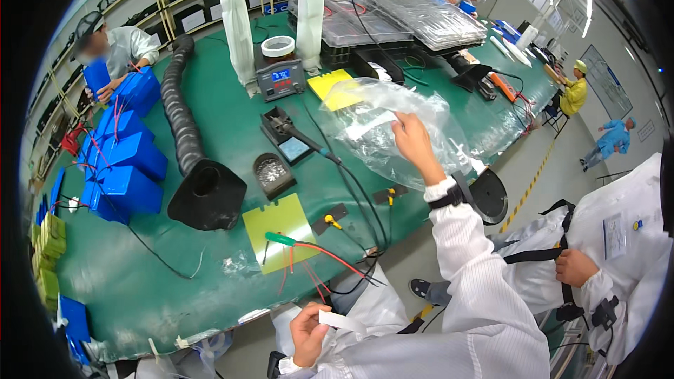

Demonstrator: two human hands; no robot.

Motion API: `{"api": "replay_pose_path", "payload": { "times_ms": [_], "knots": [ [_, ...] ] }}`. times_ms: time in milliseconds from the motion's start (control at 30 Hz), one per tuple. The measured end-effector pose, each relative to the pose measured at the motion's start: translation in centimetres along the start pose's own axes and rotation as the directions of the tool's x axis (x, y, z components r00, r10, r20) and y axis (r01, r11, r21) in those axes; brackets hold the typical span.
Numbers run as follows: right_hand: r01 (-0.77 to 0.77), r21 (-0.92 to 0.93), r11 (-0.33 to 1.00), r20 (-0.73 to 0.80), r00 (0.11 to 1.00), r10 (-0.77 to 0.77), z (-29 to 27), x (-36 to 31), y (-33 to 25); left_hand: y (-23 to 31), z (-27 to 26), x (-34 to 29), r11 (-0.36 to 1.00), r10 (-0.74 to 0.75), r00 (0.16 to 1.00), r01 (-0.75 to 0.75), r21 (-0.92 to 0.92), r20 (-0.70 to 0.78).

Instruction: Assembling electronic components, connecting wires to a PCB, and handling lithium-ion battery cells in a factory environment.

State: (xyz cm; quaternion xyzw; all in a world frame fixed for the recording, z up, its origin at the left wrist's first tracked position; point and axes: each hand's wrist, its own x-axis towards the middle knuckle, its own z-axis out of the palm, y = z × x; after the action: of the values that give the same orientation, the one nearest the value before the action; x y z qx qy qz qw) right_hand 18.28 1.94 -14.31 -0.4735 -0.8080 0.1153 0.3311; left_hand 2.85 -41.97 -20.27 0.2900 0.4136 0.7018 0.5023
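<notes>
I have the left hand [307, 333] at six o'clock in my view, thumb and fingers pinched on a narrow white strip [344, 322], plain and bowed in a shallow curve. At two o'clock, the right hand [414, 142] reaches over a clear, crinkled, glossy plastic bag [439, 118] on the green desk [210, 263]; I can't tell whether it grips anything.

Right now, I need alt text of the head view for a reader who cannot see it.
A person's right hand reaches over a clear plastic bag on a green workbench; the left hand holds a white strip. Farther left stand a soldering station and blue packs.
</notes>
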Motion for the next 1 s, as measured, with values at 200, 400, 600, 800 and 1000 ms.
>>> {"api": "replay_pose_path", "payload": {
  "times_ms": [200, 400, 600, 800, 1000],
  "knots": [
    [0.229, -0.203, 0.952, -0.196, 0.943, -0.269, 3.9, 1.5, 3.7, 1.6, -2.2, 0.1, 1.0, 0.013, 0.999, -0.014, -0.016, -0.042],
    [0.075, 0.507, 0.859, 0.035, 0.994, -0.107, -3.5, -13.4, -11.4, 0.3, -4.8, -0.4, 0.998, 0.051, 0.996, -0.053, -0.029, -0.073],
    [-0.1, 0.701, 0.707, 0.565, 0.683, -0.463, -3.6, -24.1, -15.7, 1.8, -1.7, 1.1, 1.0, 0.012, 1.0, -0.012, -0.005, 0.013],
    [-0.085, 0.641, 0.763, 0.407, 0.88, -0.245, -6.0, -18.9, -12.0, 2.7, -0.6, 1.9, 0.993, 0.09, 0.996, -0.088, 0.077, -0.019],
    [-0.016, 0.125, 0.992, 0.105, 0.994, 0.003, -2.8, -6.8, -0.6, 3.7, -4.2, 1.9, 0.921, 0.25, 0.944, -0.163, 0.355, -0.215]
  ]
}}
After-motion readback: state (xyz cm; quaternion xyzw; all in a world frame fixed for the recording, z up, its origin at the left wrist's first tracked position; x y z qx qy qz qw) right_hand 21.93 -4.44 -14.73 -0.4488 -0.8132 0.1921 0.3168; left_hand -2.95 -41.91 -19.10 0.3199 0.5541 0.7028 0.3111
